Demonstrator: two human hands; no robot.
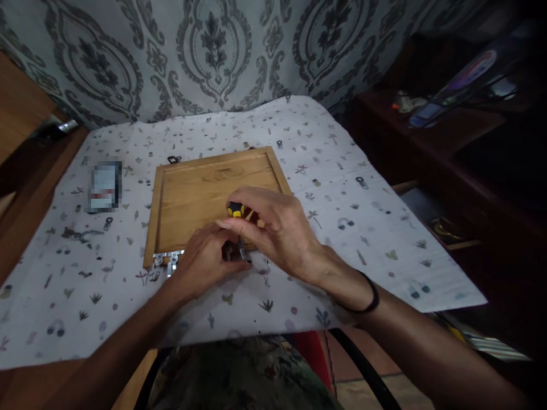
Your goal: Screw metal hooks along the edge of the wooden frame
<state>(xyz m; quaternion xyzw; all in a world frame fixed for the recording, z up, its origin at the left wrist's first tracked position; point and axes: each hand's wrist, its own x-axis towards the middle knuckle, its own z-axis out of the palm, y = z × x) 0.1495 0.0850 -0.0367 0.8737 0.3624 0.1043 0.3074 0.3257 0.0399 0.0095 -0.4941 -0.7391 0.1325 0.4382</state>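
Note:
A wooden framed board point(192, 199) lies flat on the patterned tablecloth. My right hand point(277, 228) is closed around a screwdriver point(236, 209) with a black and yellow handle, held upright over the board's near edge. Its tip is hidden behind my fingers. Silver metal hooks point(172, 263) sit along that edge at the left. My left hand point(203, 259) rests over the same edge, thumb and fingers curled about another metal hook point(242, 251) beneath the screwdriver. Part of that hook is covered by my fingers.
A pixelated phone-like object point(104, 187) lies at the left of the tablecloth point(333, 228). Below it is a small metal piece point(83, 234), hard to make out. A dark clip-like piece point(174, 160) touches the board's far edge. Dark furniture point(384, 125) stands at the right, a patterned curtain behind.

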